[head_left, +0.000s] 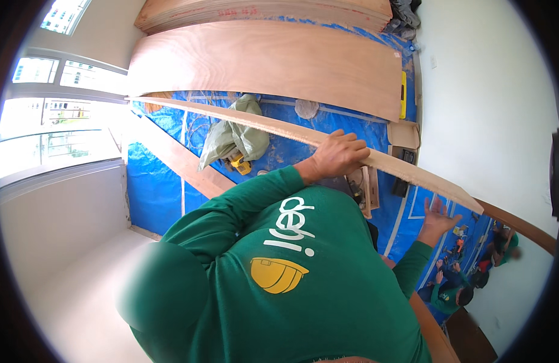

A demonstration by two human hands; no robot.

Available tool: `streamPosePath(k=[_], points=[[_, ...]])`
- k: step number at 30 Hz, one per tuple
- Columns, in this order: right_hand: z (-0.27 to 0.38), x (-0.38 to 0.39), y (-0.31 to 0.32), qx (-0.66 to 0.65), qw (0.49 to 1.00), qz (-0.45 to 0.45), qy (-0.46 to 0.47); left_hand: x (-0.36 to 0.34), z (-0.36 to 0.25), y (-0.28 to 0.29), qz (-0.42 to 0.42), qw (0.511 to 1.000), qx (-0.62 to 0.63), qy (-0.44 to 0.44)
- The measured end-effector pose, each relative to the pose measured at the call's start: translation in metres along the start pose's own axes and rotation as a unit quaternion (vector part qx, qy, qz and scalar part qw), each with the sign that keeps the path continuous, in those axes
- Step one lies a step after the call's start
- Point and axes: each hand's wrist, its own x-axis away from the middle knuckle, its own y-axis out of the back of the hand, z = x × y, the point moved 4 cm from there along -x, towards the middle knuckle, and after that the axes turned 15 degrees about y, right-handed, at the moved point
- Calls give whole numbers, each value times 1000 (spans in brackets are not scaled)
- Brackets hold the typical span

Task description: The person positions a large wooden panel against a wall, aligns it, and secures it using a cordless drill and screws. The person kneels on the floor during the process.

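A long narrow wooden board (412, 172), seen nearly edge-on, runs from the window side at far left to the near right. My left hand (340, 157) is closed over its edge, fingers wrapped round it, right of the middle. Close to the board's near right end is my right hand (438, 221), its fingers spread. Those fingertips come up just below the board's edge; whether they touch it I cannot tell. Beyond the board, a pale green sack (252, 136) lies crumpled on a blue tarp (152, 187), with a yellow power tool (238, 163) partly beneath it.
A wide plywood sheet (261, 63) lies beyond, before a stack of sheets (255, 13). Another plank (192, 166) slants across the tarp at left. Windows (49, 130) line the left side; a white wall (485, 91) stands right. Co-workers (452, 293) are at lower right.
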Motion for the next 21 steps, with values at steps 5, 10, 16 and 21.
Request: streamPosePath(k=[5, 10, 16, 21], points=[[-106, -23, -51, -182, 963, 155, -128, 2, -4, -17, 58, 998, 12, -38], [-128, -28, -143, -389, 887, 244, -47, -3, 3, -22, 98, 993, 12, -63], [-72, -47, -252, -605, 659, 429, -127, -42, 40, 27, 199, 964, 135, -113], [5, -22, -273, -500, 611, 583, -189, -73, 130, 117, 93, 989, 52, 105]])
